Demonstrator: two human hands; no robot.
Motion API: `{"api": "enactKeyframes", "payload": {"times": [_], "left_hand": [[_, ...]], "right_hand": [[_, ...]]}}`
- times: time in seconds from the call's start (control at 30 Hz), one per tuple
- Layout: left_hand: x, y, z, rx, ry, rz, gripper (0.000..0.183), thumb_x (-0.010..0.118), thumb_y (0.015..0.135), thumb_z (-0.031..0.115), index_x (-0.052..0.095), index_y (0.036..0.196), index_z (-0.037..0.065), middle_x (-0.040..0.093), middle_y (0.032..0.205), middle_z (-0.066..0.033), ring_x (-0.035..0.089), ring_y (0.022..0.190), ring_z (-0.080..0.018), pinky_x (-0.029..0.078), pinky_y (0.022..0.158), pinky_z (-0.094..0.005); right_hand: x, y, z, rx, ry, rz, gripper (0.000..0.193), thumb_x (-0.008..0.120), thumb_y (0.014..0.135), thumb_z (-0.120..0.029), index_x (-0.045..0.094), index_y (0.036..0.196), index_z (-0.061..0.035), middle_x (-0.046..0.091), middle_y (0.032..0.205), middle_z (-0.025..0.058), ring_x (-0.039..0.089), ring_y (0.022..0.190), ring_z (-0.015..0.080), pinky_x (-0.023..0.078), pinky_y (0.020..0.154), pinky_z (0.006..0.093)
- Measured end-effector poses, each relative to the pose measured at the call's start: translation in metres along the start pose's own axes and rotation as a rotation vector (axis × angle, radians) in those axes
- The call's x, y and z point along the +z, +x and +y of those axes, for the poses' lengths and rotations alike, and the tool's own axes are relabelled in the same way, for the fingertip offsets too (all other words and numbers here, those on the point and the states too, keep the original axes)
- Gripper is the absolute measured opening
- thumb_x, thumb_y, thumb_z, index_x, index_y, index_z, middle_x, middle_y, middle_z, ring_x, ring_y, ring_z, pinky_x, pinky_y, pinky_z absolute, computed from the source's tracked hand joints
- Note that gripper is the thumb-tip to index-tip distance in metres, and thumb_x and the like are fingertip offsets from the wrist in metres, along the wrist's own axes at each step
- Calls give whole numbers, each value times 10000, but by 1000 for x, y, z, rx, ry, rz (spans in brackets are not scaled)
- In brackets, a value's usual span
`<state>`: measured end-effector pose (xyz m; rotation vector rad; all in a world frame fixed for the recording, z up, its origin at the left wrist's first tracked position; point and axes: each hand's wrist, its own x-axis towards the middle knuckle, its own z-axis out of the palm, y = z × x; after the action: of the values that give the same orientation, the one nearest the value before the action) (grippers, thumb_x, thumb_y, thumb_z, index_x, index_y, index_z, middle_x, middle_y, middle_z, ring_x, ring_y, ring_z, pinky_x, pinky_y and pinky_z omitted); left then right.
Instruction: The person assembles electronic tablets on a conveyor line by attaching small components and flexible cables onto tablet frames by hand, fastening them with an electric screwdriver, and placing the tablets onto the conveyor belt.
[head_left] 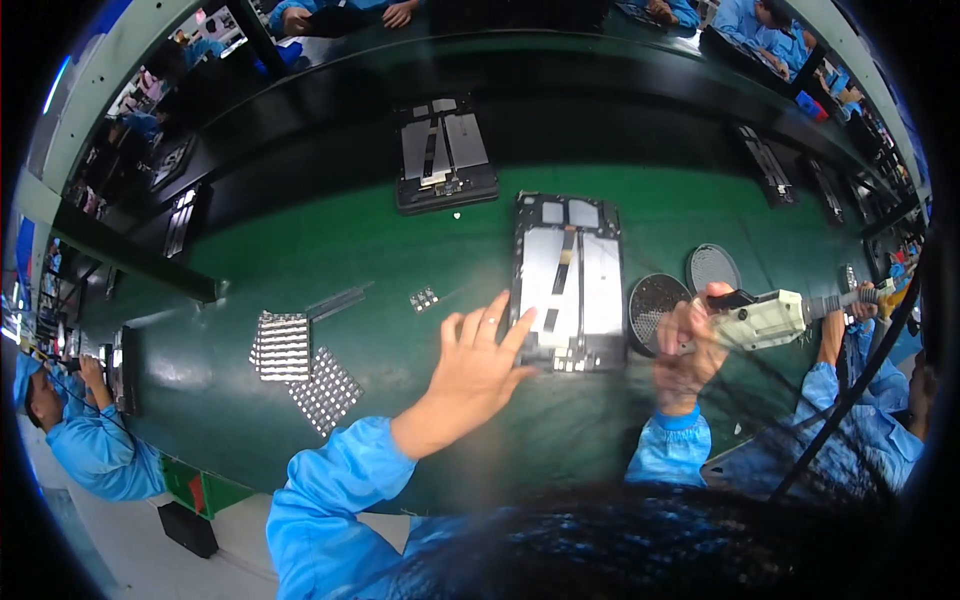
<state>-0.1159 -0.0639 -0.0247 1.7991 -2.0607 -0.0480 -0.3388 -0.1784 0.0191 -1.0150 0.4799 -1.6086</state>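
Note:
My left hand (475, 370) lies with fingers spread at the left edge of an opened tablet (600, 290), its fingertips touching that edge. The tablet lies back-off, showing pale battery cells, a dark ribbon cable (564, 270) and a circuit board at its near end. To the right of the tablet, my right hand (690, 350), smeared by motion, is closed on a pale power screwdriver (765, 322) whose body points out to the right. Its tip is hidden or blurred. Just left of the tool sits a round dish of small dark screws (655, 303).
A second opened tablet (446, 155) lies farther back. A round mesh lid (713, 266) stands behind the dish. Sheets of small parts (325, 390) and clear strips (340, 302) lie left. A metal post (130, 250) rises at left. Co-workers (85, 430) sit on both sides.

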Motion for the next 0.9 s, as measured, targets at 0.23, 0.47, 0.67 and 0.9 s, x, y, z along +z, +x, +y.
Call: {"api": "enactKeyframes", "payload": {"times": [0.23,0.47,0.67,0.9], "left_hand": [[29,136,-27,-1,206,336,638,716,813,373,524,1324,41,550,1272,-177,496,1149,-307,344,983,-487],[47,215,-72,-251,186,277,665,725,822,450,517,1359,117,456,1396,-191,407,1280,-339,282,1073,-550],[-31,125,-162,-451,16,296,1055,907,603,394,367,1465,112,421,1380,-276,355,1314,-459,259,1062,-639],[-26,100,-193,-279,-143,478,583,798,777,293,600,1248,13,613,1251,-186,572,1179,-370,434,1021,-432]], "right_hand": [[5,0,-7,-9,-87,-68,300,578,886,-8,464,1161,-45,460,678,29,363,423,94,293,401,258],[-1,8,-11,-20,8,-30,342,590,889,-21,489,1215,-41,452,661,17,373,450,88,301,404,240],[-70,29,-47,-130,-122,9,326,585,912,-45,502,1227,-63,433,651,-30,359,469,55,282,413,221],[-64,43,-41,-135,-208,57,317,617,888,-40,506,1185,-49,458,623,12,402,423,96,325,399,257]]}}
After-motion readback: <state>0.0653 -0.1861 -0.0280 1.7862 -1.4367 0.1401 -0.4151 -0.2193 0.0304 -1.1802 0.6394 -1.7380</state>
